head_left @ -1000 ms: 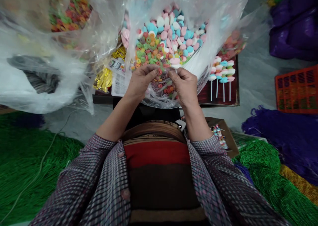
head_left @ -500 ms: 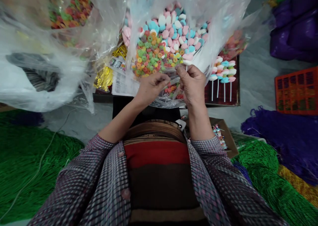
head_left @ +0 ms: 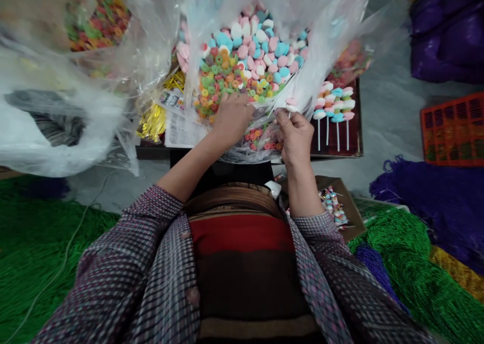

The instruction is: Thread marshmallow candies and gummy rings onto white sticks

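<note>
My right hand (head_left: pixel 298 134) is closed round a thin white stick that carries a pink and white candy (head_left: pixel 291 105) near its top. Over the lower edge of the colourful ring candies (head_left: pixel 215 81) lies my left hand (head_left: pixel 233 116), palm down, its fingertips among the rings and partly hidden. Pink, white and blue candies (head_left: pixel 260 44) are heaped behind them in a clear plastic bag. Right of my right hand, several finished-looking candy sticks (head_left: pixel 338 104) lie side by side on the dark red tabletop (head_left: pixel 351 142). Red ring candies (head_left: pixel 259 136) show under plastic between my hands.
Gold ties (head_left: pixel 153 123) and a printed paper (head_left: pixel 181 129) lie left of the candies. A box (head_left: pixel 350 210) of wrapped sweets stands below the table's right side. An orange crate (head_left: pixel 454 129), purple strands (head_left: pixel 434 203) and green strands (head_left: pixel 401 248) lie on the right.
My left hand has moved up and forward from near my right hand onto the ring candies. My right hand still holds the stick, and the view has shifted slightly.
</note>
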Tool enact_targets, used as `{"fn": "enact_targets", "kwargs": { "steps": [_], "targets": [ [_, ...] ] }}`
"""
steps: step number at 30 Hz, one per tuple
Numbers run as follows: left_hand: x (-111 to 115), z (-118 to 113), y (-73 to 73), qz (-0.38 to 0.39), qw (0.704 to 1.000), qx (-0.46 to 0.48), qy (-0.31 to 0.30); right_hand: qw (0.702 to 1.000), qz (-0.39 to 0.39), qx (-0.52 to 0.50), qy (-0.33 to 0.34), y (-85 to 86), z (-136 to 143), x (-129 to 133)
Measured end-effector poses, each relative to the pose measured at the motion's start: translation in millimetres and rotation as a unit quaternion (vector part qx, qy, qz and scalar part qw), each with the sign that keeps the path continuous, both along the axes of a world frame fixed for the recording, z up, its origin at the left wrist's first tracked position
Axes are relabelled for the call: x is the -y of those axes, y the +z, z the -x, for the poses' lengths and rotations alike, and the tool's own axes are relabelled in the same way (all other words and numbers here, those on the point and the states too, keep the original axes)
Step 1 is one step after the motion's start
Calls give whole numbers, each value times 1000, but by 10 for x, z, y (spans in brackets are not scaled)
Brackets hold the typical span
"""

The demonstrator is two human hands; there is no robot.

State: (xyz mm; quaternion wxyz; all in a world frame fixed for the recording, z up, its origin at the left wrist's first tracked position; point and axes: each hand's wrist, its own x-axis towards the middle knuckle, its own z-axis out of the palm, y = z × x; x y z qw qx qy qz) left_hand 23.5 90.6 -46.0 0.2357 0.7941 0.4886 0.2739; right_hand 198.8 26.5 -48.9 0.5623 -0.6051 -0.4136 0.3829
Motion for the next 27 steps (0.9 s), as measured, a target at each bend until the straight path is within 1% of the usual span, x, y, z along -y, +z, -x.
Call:
{"fn": "enact_targets", "kwargs": {
  "steps": [2, 5, 7, 9, 12, 14, 16, 18, 20, 23, 25, 27],
  "targets": [
    [13, -36, 15, -2, 1000, -23, 0, 1000, 0, -11, -5, -34, -25, -3],
    [6, 3, 69, 9, 999, -41, 18, 1000, 3, -22, -4, -76, -54, -5],
    [0, 52, 124, 19, 999, -23, 41, 1000, 8, -25, -2, -91, -57, -2],
    [37, 81, 180, 24, 998, 20, 49, 1000, 7, -26, -5, -100, -53, 3],
    [227, 27, 235, 28, 998, 63, 10, 1000, -2, -18, -8, -109, -49, 11],
    [411, -62, 243, 29, 999, 35, -21, 1000, -7, -5, -2, -117, -52, 16],
    [557, -139, 239, 26, 999, -7, -40, 1000, -7, 4, 7, -128, -58, 22],
    [601, -148, 238, 20, 999, -31, -35, 1000, -4, 6, 13, -138, -62, 28],
    [526, -71, 247, 9, 999, -42, -8, 1000, 1, 5, 13, -140, -61, 32],
    [294, 135, 262, -13, 996, -81, 33, 1000, 2, -2, 5, -126, -47, 39],
    [165, 255, 251, -15, 992, -116, 41, 1000, -3, -6, 0, -113, -37, 45],
    [107, 331, 221, -19, 993, -110, 39, 1000, -9, -8, -5, -107, -36, 53]
  ]
}}
